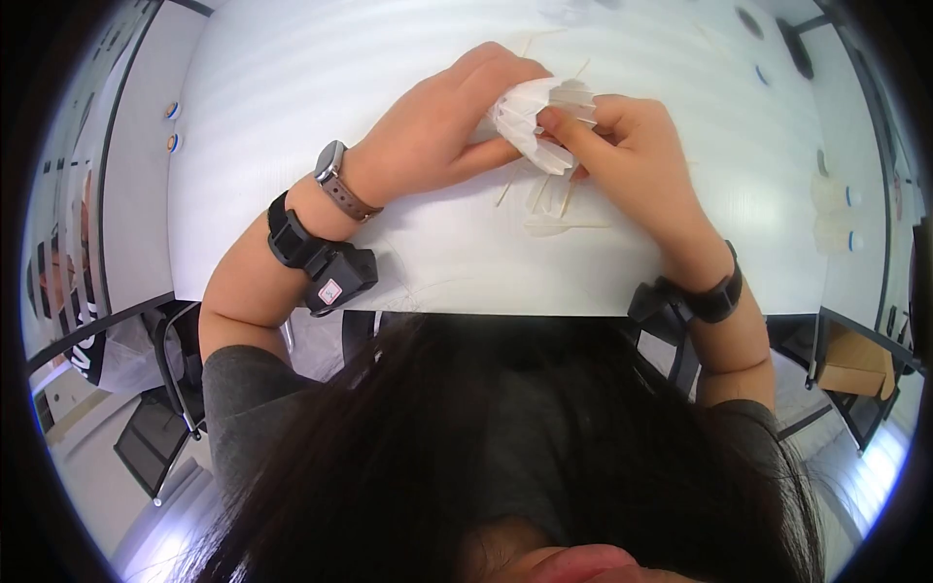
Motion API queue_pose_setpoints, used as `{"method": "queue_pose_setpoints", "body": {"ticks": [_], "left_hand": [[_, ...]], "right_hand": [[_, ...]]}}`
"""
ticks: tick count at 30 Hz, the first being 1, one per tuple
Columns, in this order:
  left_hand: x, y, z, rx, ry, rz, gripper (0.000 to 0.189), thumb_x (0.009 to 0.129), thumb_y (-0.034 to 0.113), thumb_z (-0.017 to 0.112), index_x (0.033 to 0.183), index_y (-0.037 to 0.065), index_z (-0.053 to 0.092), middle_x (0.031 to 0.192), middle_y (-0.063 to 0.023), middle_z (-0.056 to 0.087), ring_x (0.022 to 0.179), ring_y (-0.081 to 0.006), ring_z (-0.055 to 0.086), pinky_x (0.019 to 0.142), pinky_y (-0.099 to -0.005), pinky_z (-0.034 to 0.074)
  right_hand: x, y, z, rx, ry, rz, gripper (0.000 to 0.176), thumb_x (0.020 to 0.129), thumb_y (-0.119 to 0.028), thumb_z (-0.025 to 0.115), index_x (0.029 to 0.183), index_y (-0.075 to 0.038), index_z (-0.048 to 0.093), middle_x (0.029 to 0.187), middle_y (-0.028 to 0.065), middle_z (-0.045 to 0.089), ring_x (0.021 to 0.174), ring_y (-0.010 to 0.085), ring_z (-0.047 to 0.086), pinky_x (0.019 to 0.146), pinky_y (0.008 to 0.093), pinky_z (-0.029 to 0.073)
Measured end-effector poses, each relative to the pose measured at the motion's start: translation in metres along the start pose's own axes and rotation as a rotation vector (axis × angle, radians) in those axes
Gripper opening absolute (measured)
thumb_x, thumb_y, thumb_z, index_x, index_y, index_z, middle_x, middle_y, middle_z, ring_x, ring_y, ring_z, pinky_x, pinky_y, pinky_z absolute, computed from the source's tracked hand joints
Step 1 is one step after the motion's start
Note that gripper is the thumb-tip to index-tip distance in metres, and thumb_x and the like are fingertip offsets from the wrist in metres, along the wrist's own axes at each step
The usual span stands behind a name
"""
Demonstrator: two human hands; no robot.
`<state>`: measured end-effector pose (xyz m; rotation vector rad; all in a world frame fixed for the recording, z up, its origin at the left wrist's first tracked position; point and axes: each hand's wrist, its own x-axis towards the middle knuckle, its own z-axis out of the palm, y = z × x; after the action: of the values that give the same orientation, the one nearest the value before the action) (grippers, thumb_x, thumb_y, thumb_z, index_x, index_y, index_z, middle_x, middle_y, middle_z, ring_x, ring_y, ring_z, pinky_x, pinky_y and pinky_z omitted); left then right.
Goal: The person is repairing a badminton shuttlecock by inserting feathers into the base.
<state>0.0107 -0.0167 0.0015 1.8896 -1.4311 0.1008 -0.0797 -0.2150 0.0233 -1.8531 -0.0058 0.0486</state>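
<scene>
A white pleated paper piece, shaped like a fluted cup, is held above the table between my two hands. My left hand wraps round its left side, with the thumb below and the fingers behind. My right hand pinches the right rim, its thumb reaching over the folded edge; the other fingertips are partly hidden behind the paper. Below the hands, several thin pale sticks and a thin translucent piece lie on the white table.
More thin sticks lie beyond my hands. Small bottle-like items with blue and white caps are at the right edge, and similar caps at the left. A cardboard box stands below on the right.
</scene>
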Motion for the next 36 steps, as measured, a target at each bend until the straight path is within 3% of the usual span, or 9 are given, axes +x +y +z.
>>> {"method": "queue_pose_setpoints", "body": {"ticks": [7,15,18,22,24,27,30,33,36], "left_hand": [[-0.006,0.004,-0.001,-0.101,0.063,-0.151,0.055,0.081,0.025,0.074,0.128,0.008,0.051,0.107,-0.0161,0.067,0.090,-0.0341,0.067,0.076,-0.0386,0.054],[-0.003,0.003,-0.001,-0.162,0.127,-0.189,0.057,0.083,0.027,0.073,0.129,0.004,0.047,0.097,-0.0142,0.069,0.085,-0.0338,0.069,0.072,-0.0375,0.054],[-0.001,-0.003,0.005,-0.184,0.268,-0.158,0.060,0.084,0.028,0.073,0.131,0.002,0.044,0.091,-0.0116,0.068,0.074,-0.0262,0.067,0.066,-0.0346,0.052],[-0.001,0.001,-0.003,-0.212,0.272,-0.410,0.057,0.087,0.027,0.071,0.129,0.001,0.042,0.088,-0.0087,0.063,0.064,-0.0154,0.055,0.059,-0.0304,0.047],[-0.004,-0.011,0.000,-0.194,0.326,-0.413,0.055,0.088,0.027,0.070,0.127,0.001,0.041,0.087,-0.0076,0.061,0.062,-0.0122,0.050,0.057,-0.0291,0.045],[-0.001,-0.012,0.003,-0.325,0.290,-0.539,0.054,0.091,0.018,0.069,0.135,0.003,0.040,0.104,-0.0018,0.058,0.088,-0.0063,0.053,0.073,-0.0237,0.046],[-0.001,-0.017,-0.001,-0.317,0.288,-0.561,0.055,0.092,0.017,0.069,0.136,0.004,0.039,0.107,-0.0016,0.058,0.091,-0.0069,0.053,0.079,-0.0261,0.047],[0.000,-0.022,0.007,-0.340,0.462,-0.468,0.044,0.090,0.022,0.066,0.122,0.002,0.044,0.092,-0.0106,0.065,0.076,-0.0169,0.061,0.069,-0.0312,0.050],[0.000,-0.025,0.004,-0.358,0.476,-0.475,0.041,0.089,0.020,0.066,0.121,0.002,0.048,0.099,-0.0109,0.067,0.086,-0.0182,0.064,0.076,-0.0317,0.051]], "right_hand": [[-0.002,-0.009,-0.010,0.035,0.048,-0.085,0.028,0.094,-0.022,0.067,0.084,0.005,0.071,0.067,0.0053,0.066,0.063,0.0091,0.061,0.056,0.0199,0.043],[-0.001,-0.016,-0.028,-0.046,0.247,-0.212,0.031,0.096,-0.021,0.064,0.075,0.001,0.071,0.059,0.0025,0.062,0.053,0.0058,0.054,0.052,0.0201,0.038],[0.001,-0.009,-0.030,-0.269,0.203,-0.262,0.029,0.094,-0.020,0.065,0.075,0.001,0.070,0.059,0.0028,0.061,0.055,0.0056,0.054,0.053,0.0209,0.038],[0.006,-0.005,-0.024,-0.464,0.057,-0.502,0.012,0.083,-0.013,0.073,0.079,-0.002,0.071,0.077,0.0081,0.070,0.070,0.0212,0.064,0.064,0.0311,0.049],[0.003,-0.012,-0.021,-0.572,-0.096,-0.511,0.014,0.077,-0.013,0.077,0.087,-0.004,0.074,0.108,0.0156,0.070,0.105,0.0336,0.063,0.086,0.0388,0.050],[-0.005,-0.017,-0.023,-0.663,-0.276,-0.535,0.024,0.076,-0.017,0.078,0.097,-0.005,0.075,0.132,0.0198,0.060,0.134,0.0389,0.045,0.106,0.0468,0.039],[-0.004,-0.020,-0.015,-0.741,-0.274,-0.540,0.029,0.077,-0.019,0.078,0.100,-0.004,0.074,0.130,0.0185,0.061,0.133,0.0385,0.046,0.108,0.0513,0.038],[-0.003,-0.018,-0.017,-0.756,-0.332,-0.513,0.034,0.078,-0.020,0.077,0.106,-0.001,0.071,0.130,0.0173,0.062,0.133,0.0374,0.046,0.110,0.0534,0.035],[-0.004,-0.015,-0.018,-0.753,-0.341,-0.509,0.036,0.079,-0.019,0.076,0.108,0.002,0.069,0.129,0.0168,0.062,0.133,0.0367,0.047,0.110,0.0531,0.036]]}}
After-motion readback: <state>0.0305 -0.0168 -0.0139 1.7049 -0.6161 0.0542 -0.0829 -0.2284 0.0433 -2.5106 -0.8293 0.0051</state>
